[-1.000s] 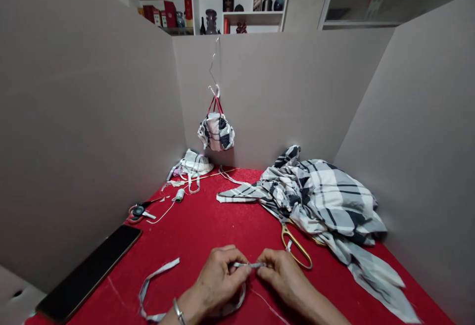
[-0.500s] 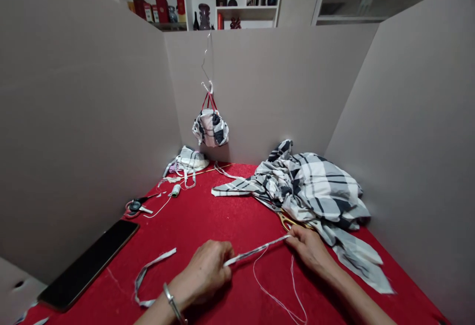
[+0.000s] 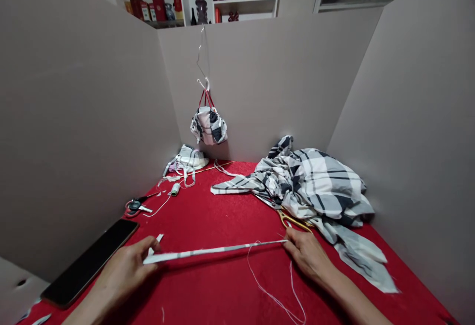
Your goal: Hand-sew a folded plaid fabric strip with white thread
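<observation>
A narrow white fabric strip (image 3: 208, 252) is stretched taut just above the red table (image 3: 222, 216). My left hand (image 3: 122, 273) pinches its left end, fingers closed. At the other end, my right hand (image 3: 306, 253) pinches the strip near the handles of gold scissors (image 3: 293, 220). A thin white thread (image 3: 274, 295) hangs from the strip's right part and loops over the table in front of my right hand.
A pile of black-and-white plaid cloth (image 3: 315, 186) fills the right side. A dark phone (image 3: 89, 260) lies at the left edge. Small scissors (image 3: 135, 205), a thread spool (image 3: 175, 189) and cloth scraps (image 3: 187, 161) sit far left. A cloth bundle (image 3: 208, 124) hangs on the back partition.
My hands have drawn apart: the left slid left along the strip to its end, the right went right. The strip, bunched before, is now pulled straight.
</observation>
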Tool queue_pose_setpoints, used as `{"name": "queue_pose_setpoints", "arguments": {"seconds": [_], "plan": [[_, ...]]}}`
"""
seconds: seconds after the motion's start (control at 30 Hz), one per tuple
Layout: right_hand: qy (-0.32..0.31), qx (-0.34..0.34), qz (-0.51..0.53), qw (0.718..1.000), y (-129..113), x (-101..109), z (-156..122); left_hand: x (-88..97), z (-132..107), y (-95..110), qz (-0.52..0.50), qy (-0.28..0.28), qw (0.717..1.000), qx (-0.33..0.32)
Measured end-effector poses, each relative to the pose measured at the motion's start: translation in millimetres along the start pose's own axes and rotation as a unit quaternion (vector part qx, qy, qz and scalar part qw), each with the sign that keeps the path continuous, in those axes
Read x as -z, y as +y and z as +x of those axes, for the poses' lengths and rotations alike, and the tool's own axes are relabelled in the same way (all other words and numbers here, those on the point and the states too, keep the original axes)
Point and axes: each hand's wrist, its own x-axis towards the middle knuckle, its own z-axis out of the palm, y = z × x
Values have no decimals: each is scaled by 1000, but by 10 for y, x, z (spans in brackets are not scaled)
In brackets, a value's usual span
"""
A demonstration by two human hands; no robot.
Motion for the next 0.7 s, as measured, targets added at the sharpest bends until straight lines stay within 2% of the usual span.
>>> {"name": "queue_pose_setpoints", "arguments": {"seconds": [0.07,0.1,0.17,0.23,0.33,0.43,0.57,0.7], "plan": [[-4,4,-6,1000,-21,12,-12,-16,-73,74,49,2,999,-2],[-10,7,-6,1000,-27,23,-16,-11,-107,147,67,4,997,-24],[-31,18,1,999,-36,53,-20,15,-143,360,70,36,995,-68],[-50,30,9,998,-48,92,-26,26,-114,640,26,39,990,-131],[-50,32,14,998,-101,151,-55,-89,47,1068,-21,-29,974,-224],[-35,27,15,999,-205,186,-119,-343,244,1340,-4,-93,961,-260],[-39,55,15,998,-373,138,-185,-588,394,1389,29,-105,962,-251],[-63,91,17,994,-516,7,-179,-591,387,1265,20,-117,964,-236]]}}
